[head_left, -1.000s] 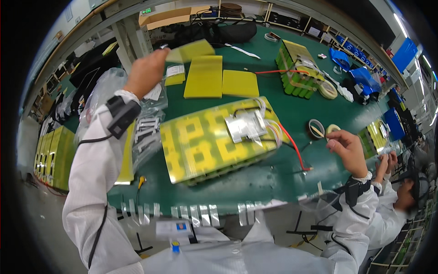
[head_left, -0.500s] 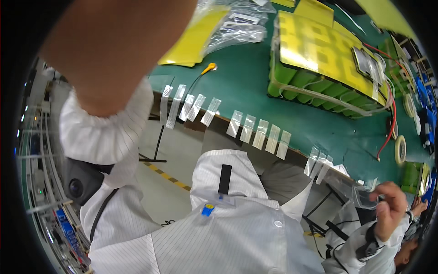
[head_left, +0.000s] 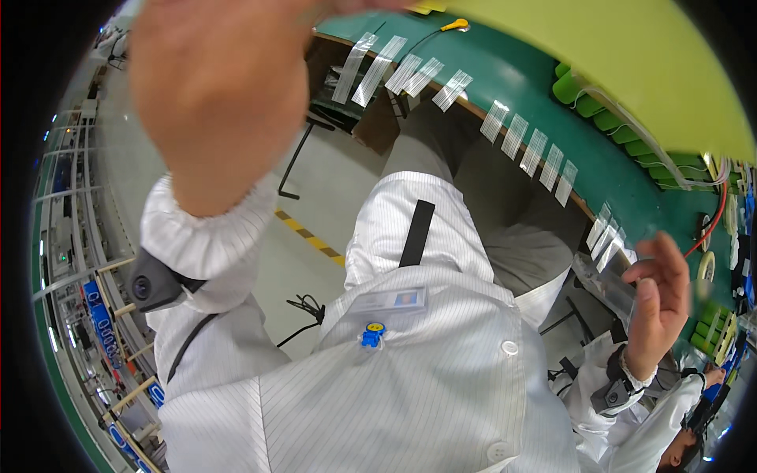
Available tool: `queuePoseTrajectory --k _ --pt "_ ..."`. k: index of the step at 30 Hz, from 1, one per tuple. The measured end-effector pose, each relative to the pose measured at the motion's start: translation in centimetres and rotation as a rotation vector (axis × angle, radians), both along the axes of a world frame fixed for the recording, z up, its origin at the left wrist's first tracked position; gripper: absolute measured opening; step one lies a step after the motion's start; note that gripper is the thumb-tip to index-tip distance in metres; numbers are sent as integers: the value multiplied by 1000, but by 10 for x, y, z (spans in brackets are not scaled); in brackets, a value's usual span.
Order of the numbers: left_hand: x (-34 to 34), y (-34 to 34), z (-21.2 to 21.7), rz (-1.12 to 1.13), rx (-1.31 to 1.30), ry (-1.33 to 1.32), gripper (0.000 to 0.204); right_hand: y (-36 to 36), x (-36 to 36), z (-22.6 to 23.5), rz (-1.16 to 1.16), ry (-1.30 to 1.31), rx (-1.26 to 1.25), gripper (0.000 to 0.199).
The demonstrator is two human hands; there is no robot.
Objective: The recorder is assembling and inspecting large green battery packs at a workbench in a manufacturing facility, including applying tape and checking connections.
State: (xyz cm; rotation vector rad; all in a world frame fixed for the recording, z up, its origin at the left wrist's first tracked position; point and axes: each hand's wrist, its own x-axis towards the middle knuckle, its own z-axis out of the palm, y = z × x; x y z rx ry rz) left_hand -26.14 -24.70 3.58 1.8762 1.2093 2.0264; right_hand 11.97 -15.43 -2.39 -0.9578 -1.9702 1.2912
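Observation:
Close to the camera at the upper left, my left hand (head_left: 225, 87) is raised and blurred. Its fingertips reach the top of the picture at the edge of a thin yellow sheet (head_left: 623, 63), which appears held up by that hand. The sheet spreads over the upper right, hiding most of a battery pack of green cylindrical cells (head_left: 607, 122). My right hand (head_left: 661, 299) is at the right by the table edge, fingers apart and slightly curled, with nothing in it. Several clear tape strips (head_left: 512, 135) hang along the edge of the green table (head_left: 505, 67) between my hands.
A yellow-tipped cable (head_left: 453, 26) lies on the table. Red wire (head_left: 714, 217) and a tape roll (head_left: 706, 266) sit at the right, near more green cells (head_left: 714, 327). A co-worker's sleeve (head_left: 670, 418) shows at the lower right. Shelving (head_left: 71, 236) runs along the left.
The yellow sheet has come farther into view and now covers much of the battery pack. My left hand has shifted. The view has tilted, moving the table up and right.

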Motion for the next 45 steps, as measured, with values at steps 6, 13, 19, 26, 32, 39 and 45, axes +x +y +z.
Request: queuePoseTrajectory --k 6,13,19,26,32,39,45 --pt "60 -36 -57 17 -568 -60 17 0 14 -26 -252 291 69 69" --pt "137 -30 -117 -90 -643 2 16 -3 105 -58 -484 185 8 22" --pt "129 26 -94 173 -490 344 13 24 87 -41 -584 194 13 24" --pt "103 103 -83 393 -632 532 10 104 41 -42 -556 176 115 14" --pt "99 128 -97 421 -678 524 15 137 40 -57 -624 -225 320 29" --pt "97 132 -102 440 -640 556 15 145 32 -60 -596 -315 411 23" --pt "115 122 -85 455 -774 648 25 130 46 -52 -614 -448 444 36"
